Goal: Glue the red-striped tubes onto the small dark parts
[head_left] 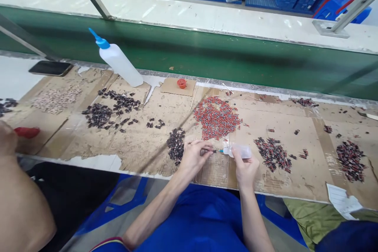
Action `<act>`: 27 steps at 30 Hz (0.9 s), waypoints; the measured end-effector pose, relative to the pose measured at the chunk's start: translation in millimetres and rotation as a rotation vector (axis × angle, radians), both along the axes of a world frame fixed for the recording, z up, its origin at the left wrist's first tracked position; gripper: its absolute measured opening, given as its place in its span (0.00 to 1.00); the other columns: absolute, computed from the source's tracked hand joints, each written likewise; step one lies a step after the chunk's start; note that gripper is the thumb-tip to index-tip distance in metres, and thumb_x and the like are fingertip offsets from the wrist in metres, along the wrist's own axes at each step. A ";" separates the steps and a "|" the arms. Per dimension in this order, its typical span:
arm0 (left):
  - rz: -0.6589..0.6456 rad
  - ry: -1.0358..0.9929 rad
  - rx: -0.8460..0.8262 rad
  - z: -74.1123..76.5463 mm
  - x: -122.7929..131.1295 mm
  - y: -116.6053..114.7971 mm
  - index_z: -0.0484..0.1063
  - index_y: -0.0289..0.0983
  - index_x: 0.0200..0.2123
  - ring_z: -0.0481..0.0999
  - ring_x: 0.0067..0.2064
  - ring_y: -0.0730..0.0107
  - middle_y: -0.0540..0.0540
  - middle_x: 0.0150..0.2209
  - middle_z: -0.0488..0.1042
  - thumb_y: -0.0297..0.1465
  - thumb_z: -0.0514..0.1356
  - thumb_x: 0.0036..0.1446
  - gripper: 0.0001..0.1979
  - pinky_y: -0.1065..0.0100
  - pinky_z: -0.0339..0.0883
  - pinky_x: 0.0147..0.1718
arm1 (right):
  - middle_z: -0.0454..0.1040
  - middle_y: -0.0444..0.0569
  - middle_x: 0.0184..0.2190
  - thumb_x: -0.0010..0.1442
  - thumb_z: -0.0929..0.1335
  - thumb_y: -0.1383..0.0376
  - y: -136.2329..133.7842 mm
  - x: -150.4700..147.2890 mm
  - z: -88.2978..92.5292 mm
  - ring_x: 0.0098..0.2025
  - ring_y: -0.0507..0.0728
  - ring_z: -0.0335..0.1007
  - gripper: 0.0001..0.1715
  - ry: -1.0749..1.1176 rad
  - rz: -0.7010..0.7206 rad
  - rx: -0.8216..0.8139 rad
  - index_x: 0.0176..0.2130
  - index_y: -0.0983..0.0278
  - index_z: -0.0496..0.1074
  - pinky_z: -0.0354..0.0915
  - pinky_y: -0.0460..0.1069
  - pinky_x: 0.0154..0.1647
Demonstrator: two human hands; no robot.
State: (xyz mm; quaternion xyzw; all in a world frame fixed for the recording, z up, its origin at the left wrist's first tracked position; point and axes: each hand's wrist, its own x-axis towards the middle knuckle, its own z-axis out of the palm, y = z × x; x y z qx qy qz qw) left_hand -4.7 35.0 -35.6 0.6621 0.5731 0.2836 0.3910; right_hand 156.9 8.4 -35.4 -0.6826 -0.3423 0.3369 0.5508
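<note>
My left hand point(195, 156) pinches a small dark part point(204, 151) between thumb and fingers. My right hand point(245, 167) grips a small translucent squeeze bottle point(240, 151) lying nearly level, its thin nozzle point(221, 151) pointed left at the dark part. Whether nozzle and part touch, I cannot tell. Just left of my left hand is a heap of small black parts point(176, 145). Beyond my hands spreads a pile of small red-and-silver parts point(217, 117). To the right of my right hand lie black-and-red pieces point(273, 154).
A large white bottle with blue nozzle point(121, 64) stands tilted at the back. Near it are a red cap point(181, 83), a thin stick point(193, 98) and more black parts point(99, 115). A phone point(50, 68) lies far left. A co-worker's arm point(20, 201) reaches in left, by a red object point(27, 132).
</note>
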 end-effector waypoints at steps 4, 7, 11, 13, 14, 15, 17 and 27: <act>-0.001 0.030 0.002 3.9 0.5 1.4 0.77 0.40 0.31 0.80 0.40 0.59 0.48 0.33 0.83 0.24 0.67 0.49 0.06 0.51 0.63 0.50 | 0.77 0.49 0.21 0.45 0.73 0.54 -0.3 0.0 -1.3 0.24 0.56 0.70 0.17 0.028 0.045 0.006 0.23 0.67 0.75 0.68 0.49 0.26; 0.002 0.044 -0.001 7.0 1.8 1.4 0.77 0.40 0.31 0.80 0.41 0.58 0.49 0.33 0.83 0.23 0.67 0.49 0.06 0.51 0.62 0.51 | 0.77 0.49 0.21 0.44 0.73 0.54 0.3 -0.3 -0.6 0.24 0.56 0.70 0.17 0.022 0.070 -0.018 0.23 0.67 0.75 0.67 0.49 0.26; 0.021 0.067 -0.014 9.2 3.3 0.5 0.78 0.40 0.31 0.80 0.42 0.58 0.49 0.32 0.83 0.23 0.67 0.49 0.07 0.50 0.59 0.53 | 0.77 0.49 0.22 0.43 0.73 0.54 1.3 -0.4 0.8 0.24 0.56 0.70 0.18 0.018 0.067 -0.030 0.23 0.67 0.75 0.67 0.49 0.27; 0.022 0.075 -0.014 9.0 3.1 0.3 0.78 0.40 0.30 0.79 0.43 0.58 0.49 0.33 0.83 0.23 0.67 0.49 0.06 0.49 0.58 0.53 | 0.77 0.49 0.22 0.43 0.73 0.54 1.4 -0.6 0.3 0.24 0.56 0.70 0.18 0.033 0.050 -0.027 0.24 0.68 0.75 0.67 0.49 0.27; 0.019 0.076 -0.010 8.6 2.9 0.2 0.78 0.40 0.30 0.79 0.43 0.58 0.48 0.33 0.83 0.23 0.66 0.50 0.06 0.49 0.57 0.53 | 0.77 0.49 0.22 0.43 0.73 0.54 1.3 -0.6 -0.3 0.24 0.56 0.70 0.18 0.041 0.041 -0.025 0.24 0.68 0.75 0.68 0.49 0.28; 0.013 0.075 -0.004 8.2 2.6 0.2 0.78 0.40 0.30 0.79 0.43 0.58 0.48 0.33 0.82 0.23 0.66 0.50 0.06 0.49 0.57 0.53 | 0.77 0.49 0.22 0.43 0.73 0.54 1.1 -0.4 -1.2 0.24 0.55 0.70 0.18 0.047 0.031 -0.022 0.24 0.68 0.75 0.68 0.50 0.28; -0.009 0.082 0.005 7.6 2.3 0.0 0.78 0.41 0.32 0.78 0.44 0.57 0.48 0.33 0.82 0.23 0.65 0.51 0.07 0.50 0.57 0.52 | 0.76 0.49 0.22 0.43 0.73 0.53 0.8 1.6 -2.7 0.25 0.56 0.69 0.19 0.043 0.010 -0.016 0.24 0.67 0.74 0.67 0.50 0.29; -0.120 0.182 0.100 -0.1 3.9 -4.5 0.78 0.42 0.35 0.67 0.49 0.56 0.44 0.43 0.75 0.21 0.58 0.55 0.12 0.55 0.58 0.46 | 0.65 0.38 0.18 0.47 0.73 0.47 2.6 39.8 32.0 0.21 0.55 0.62 0.42 -0.681 -0.133 -0.167 0.54 0.66 0.67 0.58 0.49 0.29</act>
